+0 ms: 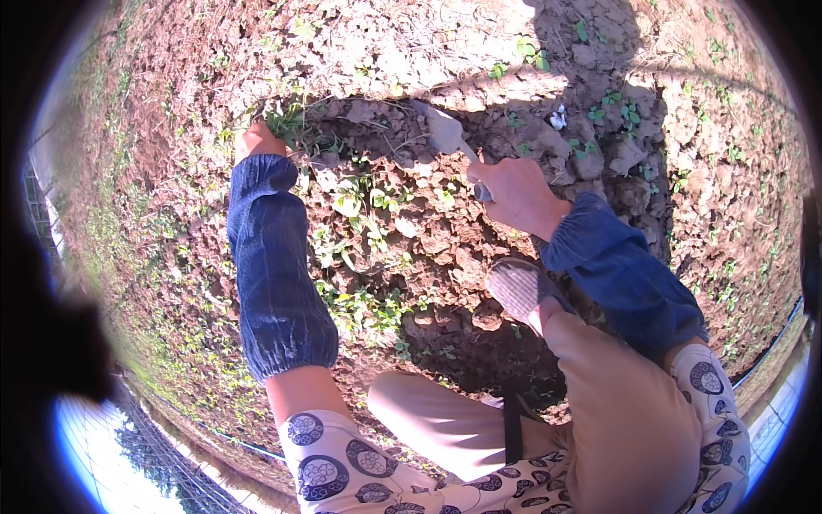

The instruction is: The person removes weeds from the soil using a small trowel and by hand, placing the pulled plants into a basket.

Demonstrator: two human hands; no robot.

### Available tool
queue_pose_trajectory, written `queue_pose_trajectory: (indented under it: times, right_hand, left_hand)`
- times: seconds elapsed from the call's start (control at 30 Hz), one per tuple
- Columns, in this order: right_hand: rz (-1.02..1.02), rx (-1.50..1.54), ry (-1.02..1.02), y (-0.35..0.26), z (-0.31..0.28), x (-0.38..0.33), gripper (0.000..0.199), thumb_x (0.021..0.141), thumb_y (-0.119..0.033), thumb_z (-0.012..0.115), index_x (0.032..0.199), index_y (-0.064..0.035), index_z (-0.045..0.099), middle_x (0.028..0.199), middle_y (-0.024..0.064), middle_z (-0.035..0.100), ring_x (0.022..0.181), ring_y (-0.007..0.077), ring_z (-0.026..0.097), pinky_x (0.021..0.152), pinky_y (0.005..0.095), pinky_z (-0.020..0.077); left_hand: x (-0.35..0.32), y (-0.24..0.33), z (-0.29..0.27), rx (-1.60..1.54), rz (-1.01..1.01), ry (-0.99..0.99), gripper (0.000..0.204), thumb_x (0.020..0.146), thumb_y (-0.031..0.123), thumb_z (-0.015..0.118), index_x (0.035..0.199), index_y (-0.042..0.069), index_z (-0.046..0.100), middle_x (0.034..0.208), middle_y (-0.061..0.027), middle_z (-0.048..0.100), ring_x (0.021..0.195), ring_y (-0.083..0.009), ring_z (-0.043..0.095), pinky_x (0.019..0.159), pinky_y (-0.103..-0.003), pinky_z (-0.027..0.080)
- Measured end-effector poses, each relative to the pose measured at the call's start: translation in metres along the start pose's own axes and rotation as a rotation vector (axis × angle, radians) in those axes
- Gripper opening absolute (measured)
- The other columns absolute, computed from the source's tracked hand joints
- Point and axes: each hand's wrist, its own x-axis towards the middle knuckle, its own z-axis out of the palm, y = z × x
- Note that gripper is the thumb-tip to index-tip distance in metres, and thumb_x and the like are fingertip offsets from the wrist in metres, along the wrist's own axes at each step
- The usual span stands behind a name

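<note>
My right hand (522, 198) is closed around the handle of a hand trowel (443, 132). Its flat grey blade points up and left, its tip against the crumbly soil at the edge of a shadow. To the left, my left hand (260, 142) is closed at a clump of green weeds (287, 122), its fingertips partly hidden by the leaves. Between the two hands lies broken brown soil (385, 158) with dry stalks. Blue sleeve covers are on both my forearms.
Small green weeds (368, 308) grow over the soil between my arms. My foot in a brown shoe (517, 289) stands just below my right hand. A small white scrap (558, 117) lies on clods at the upper right. Wire fencing (158, 428) shows at the lower left.
</note>
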Motion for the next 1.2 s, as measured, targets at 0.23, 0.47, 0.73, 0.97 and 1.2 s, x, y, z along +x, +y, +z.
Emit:
queue_pose_trajectory:
  times: [0.23,0.47,0.73,0.97,1.2]
  right_hand:
    - [0.01,-0.025,0.012,0.005,-0.003,0.0,0.035,0.062,-0.01,0.067,0.095,-0.01,0.058,0.064,0.0129,0.06,0.063,0.0349,0.061,0.058,0.0469,0.0462]
    - [0.022,-0.017,-0.008,-0.008,-0.01,-0.002,0.023,0.065,-0.01,0.067,0.086,-0.0046,0.057,0.066,0.0145,0.061,0.066,0.034,0.063,0.061,0.0462,0.0478]
    - [0.006,0.021,-0.008,-0.006,-0.01,-0.003,0.026,0.064,-0.009,0.067,0.087,-0.0043,0.057,0.065,0.0141,0.061,0.065,0.0336,0.062,0.06,0.0463,0.0477]
    - [0.002,0.045,-0.021,-0.001,-0.005,-0.002,0.032,0.062,-0.009,0.066,0.092,-0.0048,0.054,0.064,0.0148,0.059,0.063,0.0357,0.061,0.058,0.0482,0.0447]
    - [0.032,0.031,-0.025,0.0,-0.006,-0.003,0.032,0.063,-0.009,0.067,0.093,-0.0079,0.055,0.063,0.0134,0.059,0.063,0.0353,0.061,0.058,0.0474,0.045]
  left_hand:
    - [-0.046,-0.002,0.024,-0.107,0.332,0.044,0.042,0.067,0.013,0.073,0.106,0.008,0.058,0.09,-0.017,0.066,0.082,-0.0341,0.065,0.073,-0.042,0.051]
    - [-0.034,0.065,-0.021,0.035,0.563,0.237,0.061,0.07,0.005,0.066,0.127,0.009,0.044,0.138,-0.0116,0.039,0.111,-0.0311,0.054,0.089,-0.039,0.047]
    - [0.021,0.092,-0.02,0.307,0.287,0.181,0.048,0.069,0.021,0.076,0.109,0.005,0.056,0.118,-0.017,0.054,0.096,-0.034,0.06,0.077,-0.041,0.05]
    - [0.023,0.1,-0.022,0.419,0.218,0.069,0.044,0.07,0.023,0.076,0.107,0.005,0.058,0.111,-0.018,0.058,0.094,-0.0341,0.061,0.076,-0.042,0.05]
    - [0.0,0.082,-0.018,0.085,0.487,0.217,0.035,0.073,0.018,0.066,0.107,0.011,0.062,0.093,-0.0198,0.063,0.085,-0.0339,0.063,0.072,-0.042,0.05]
